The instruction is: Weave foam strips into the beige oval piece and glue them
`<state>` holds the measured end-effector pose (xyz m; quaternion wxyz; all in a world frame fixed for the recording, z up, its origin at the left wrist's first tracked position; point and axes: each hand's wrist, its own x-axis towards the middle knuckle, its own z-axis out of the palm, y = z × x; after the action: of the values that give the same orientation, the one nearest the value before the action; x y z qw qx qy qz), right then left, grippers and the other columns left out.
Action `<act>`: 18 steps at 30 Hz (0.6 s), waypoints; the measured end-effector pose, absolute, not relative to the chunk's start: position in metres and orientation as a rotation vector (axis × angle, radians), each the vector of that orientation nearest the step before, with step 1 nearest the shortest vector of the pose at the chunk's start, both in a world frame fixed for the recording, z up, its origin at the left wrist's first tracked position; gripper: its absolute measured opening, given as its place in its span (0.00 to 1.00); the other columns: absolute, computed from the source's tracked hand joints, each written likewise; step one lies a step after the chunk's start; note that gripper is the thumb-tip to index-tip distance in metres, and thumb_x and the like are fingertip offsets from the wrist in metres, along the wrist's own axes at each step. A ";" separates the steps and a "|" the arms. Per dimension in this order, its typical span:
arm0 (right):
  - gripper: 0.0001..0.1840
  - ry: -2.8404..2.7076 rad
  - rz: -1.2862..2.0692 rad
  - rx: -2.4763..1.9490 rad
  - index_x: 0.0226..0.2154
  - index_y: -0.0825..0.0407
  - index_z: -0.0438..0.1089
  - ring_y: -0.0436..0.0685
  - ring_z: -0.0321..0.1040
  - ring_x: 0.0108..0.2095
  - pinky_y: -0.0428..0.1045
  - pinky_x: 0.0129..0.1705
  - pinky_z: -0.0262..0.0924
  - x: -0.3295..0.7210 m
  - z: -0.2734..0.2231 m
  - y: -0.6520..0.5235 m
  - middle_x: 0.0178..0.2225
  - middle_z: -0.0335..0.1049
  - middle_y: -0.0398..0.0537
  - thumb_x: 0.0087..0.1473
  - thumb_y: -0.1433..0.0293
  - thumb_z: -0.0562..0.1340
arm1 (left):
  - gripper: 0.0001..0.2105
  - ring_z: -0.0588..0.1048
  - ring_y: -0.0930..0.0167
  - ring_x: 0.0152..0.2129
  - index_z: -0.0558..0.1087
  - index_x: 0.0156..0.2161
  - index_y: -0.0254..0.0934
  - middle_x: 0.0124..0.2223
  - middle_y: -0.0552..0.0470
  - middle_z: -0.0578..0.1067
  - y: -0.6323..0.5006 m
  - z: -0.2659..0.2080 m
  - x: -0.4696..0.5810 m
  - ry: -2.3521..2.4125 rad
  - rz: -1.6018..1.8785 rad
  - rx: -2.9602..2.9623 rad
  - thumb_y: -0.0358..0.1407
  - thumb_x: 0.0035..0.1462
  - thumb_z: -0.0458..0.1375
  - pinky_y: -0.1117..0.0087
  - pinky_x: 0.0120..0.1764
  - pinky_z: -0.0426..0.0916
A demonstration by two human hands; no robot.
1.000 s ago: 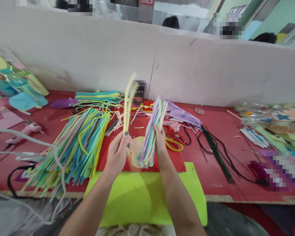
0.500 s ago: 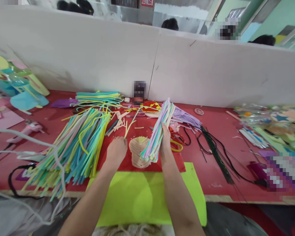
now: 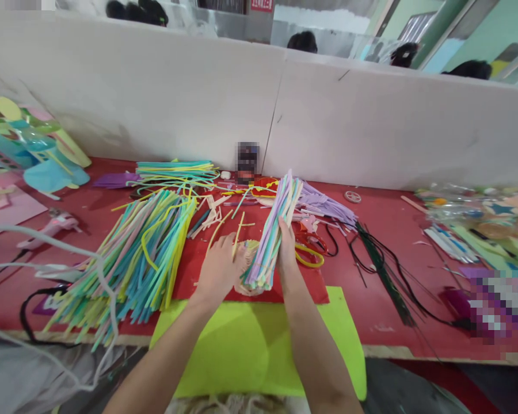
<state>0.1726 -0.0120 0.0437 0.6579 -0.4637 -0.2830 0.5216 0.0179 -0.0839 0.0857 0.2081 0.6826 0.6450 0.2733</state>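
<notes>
In my right hand (image 3: 286, 244) is an upright, tilted bundle of pipe cleaners (image 3: 271, 244) in lilac, mint, cream and pink; my fingers wrap round its right side. My left hand (image 3: 219, 263), back upward, is left of the bundle. A short yellow pipe cleaner (image 3: 240, 230) sticks up between its fingertips. Another yellow piece (image 3: 216, 229) curves up behind the knuckles; whether it is held is hidden. Partly covered by my left hand and the bundle, a beige ribbed piece (image 3: 244, 253) lies on a red sheet (image 3: 304, 284).
A large heap of coloured pipe cleaners (image 3: 142, 259) lies at left, beside a pink glue gun (image 3: 54, 227) and white cables (image 3: 107, 282). Scissors (image 3: 309, 256), lilac stems (image 3: 328, 204) and dark green stems (image 3: 384, 276) lie right. A white partition (image 3: 190, 98) stands behind.
My left hand has moved right, over the beige ribbed piece and close to the bundle. The yellow pieces at its fingers have spread apart. The bundle in my right hand has shifted slightly left.
</notes>
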 end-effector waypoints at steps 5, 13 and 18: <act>0.28 -0.660 1.134 -1.086 0.50 0.46 0.64 0.53 0.71 0.34 0.50 0.36 0.67 0.156 0.047 -0.021 0.39 0.74 0.42 0.47 0.53 0.62 | 0.25 0.77 0.63 0.36 0.61 0.56 0.38 0.44 0.43 0.76 -0.088 0.080 0.036 1.437 0.665 1.563 0.45 0.55 0.55 0.65 0.37 0.69; 0.30 -0.891 1.345 -0.845 0.54 0.45 0.63 0.57 0.66 0.53 0.55 0.54 0.62 0.143 0.045 -0.029 0.51 0.70 0.45 0.52 0.51 0.58 | 0.18 0.75 0.65 0.39 0.69 0.46 0.32 0.42 0.47 0.77 -0.074 0.065 0.030 1.307 0.896 1.382 0.32 0.47 0.58 0.65 0.43 0.69; 0.30 -0.983 1.419 -0.758 0.56 0.45 0.61 0.56 0.63 0.55 0.56 0.57 0.58 0.138 0.050 -0.033 0.53 0.68 0.45 0.53 0.53 0.59 | 0.16 0.75 0.65 0.41 0.70 0.46 0.34 0.44 0.47 0.77 -0.069 0.069 0.027 1.312 1.152 1.306 0.33 0.50 0.56 0.63 0.45 0.69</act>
<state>0.1379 -0.0329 0.0502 0.5878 -0.3252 -0.4218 0.6090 0.0269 -0.0691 0.0693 0.4623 0.5310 0.5336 0.4686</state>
